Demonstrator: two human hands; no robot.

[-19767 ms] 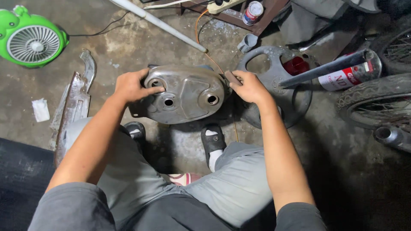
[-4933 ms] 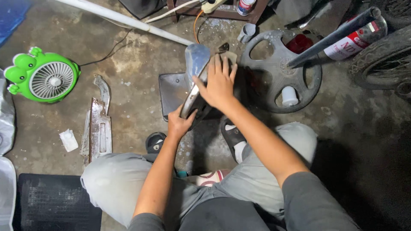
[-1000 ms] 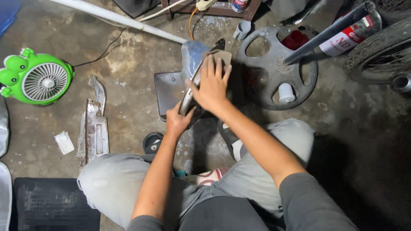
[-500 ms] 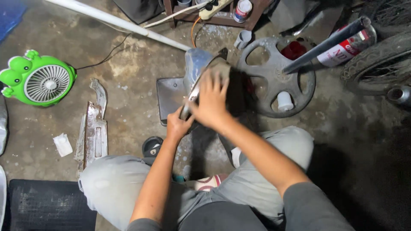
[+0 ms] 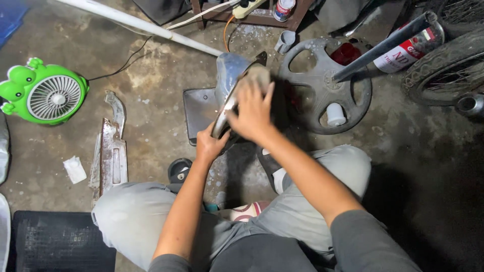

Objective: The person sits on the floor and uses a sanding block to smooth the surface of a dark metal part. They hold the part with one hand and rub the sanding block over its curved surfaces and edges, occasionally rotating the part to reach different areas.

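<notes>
1. The person squats on the stained concrete floor (image 5: 166,136), knees wide, both forearms reaching forward to a grey metal engine cover (image 5: 229,88) stood up on its edge near the middle of the floor, just left of a dark wheel (image 5: 322,83) lying flat.
2. The step in hand looks like rubbing down the cover's right-hand face: the right hand (image 5: 252,108) lies flat on it with fingers spread, pressing a small pale pad (image 5: 259,75), probably abrasive paper, against the metal near the top.
3. The left hand (image 5: 209,146) closes around the cover's lower edge and props it upright; how tightly, I cannot tell.
4. The next stroke probably needs that prop held firm, since the cover balances on a narrow edge and could tip.
5. The wheel sits close to the right hand's sweep, and a grey tube (image 5: 383,45) slants above it, beside a spray can (image 5: 408,50).
6. A flat dark plate (image 5: 199,111) lies touching the cover's left side.
7. Farther left lie a long metal trim piece (image 5: 108,151) and a green frog-shaped fan (image 5: 48,93), well apart.
8. A white pipe (image 5: 136,25) crosses the floor beyond.
</notes>
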